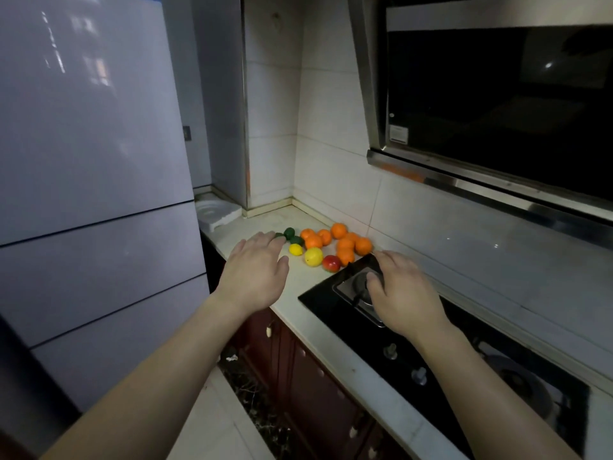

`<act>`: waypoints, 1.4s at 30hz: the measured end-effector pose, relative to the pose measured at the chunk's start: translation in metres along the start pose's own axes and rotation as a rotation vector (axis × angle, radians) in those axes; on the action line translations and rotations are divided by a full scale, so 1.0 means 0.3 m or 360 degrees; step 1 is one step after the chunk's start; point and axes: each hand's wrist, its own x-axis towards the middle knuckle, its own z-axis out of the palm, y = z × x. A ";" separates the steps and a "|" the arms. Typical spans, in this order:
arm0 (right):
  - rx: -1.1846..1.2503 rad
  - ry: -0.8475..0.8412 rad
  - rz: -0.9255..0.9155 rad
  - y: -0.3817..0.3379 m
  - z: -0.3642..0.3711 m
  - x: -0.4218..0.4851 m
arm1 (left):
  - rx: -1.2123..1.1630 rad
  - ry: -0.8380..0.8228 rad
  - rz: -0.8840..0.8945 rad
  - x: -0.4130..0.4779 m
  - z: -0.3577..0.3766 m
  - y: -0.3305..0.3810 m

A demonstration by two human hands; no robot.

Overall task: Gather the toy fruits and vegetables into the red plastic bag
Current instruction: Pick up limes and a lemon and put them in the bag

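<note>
Evidently nothing had been picked up yet. Both hands were out over the counter, palms down, fingers spread and slack, neither holding anything. Left hand hovered at the near-left edge of the fruit pile, its fingertips reaching toward the dark green pieces; whether they touched could not be told. Right hand hung over the far-left burner of the black hob, fingers pointing at the pile's right side. Judged as a two-handed reach, one hand on each flank, perhaps to sweep the lot together.

Toy fruit lay loose on the pale countertop, in the far corner against the tiled wall: a cluster of oranges farthest back, two lemons nearer, a red apple just beside the hob's corner. Some oranges overlapped, so the count was uncertain.

No red plastic bag was anywhere in view; it may sit outside the shot. The burner under the right hand was mostly covered. Low light blurred the green pieces, so their kind stayed unclear. A fridge stood at left, a range hood above right.
</note>
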 end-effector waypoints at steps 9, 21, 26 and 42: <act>0.0005 0.0017 -0.0030 -0.094 0.155 0.190 | -0.0023 -0.0031 -0.0039 0.134 0.021 -0.203; 0.0127 0.0070 0.0015 -0.024 0.448 0.637 | 0.0146 -0.0122 -0.0063 0.538 0.148 -0.428; 0.0063 0.0020 0.0022 0.024 0.530 0.802 | 0.0161 -0.0150 -0.0063 0.716 0.205 -0.477; -0.0005 -0.0171 0.0150 0.000 0.792 1.117 | 0.0039 -0.0211 0.0004 1.084 0.397 -0.767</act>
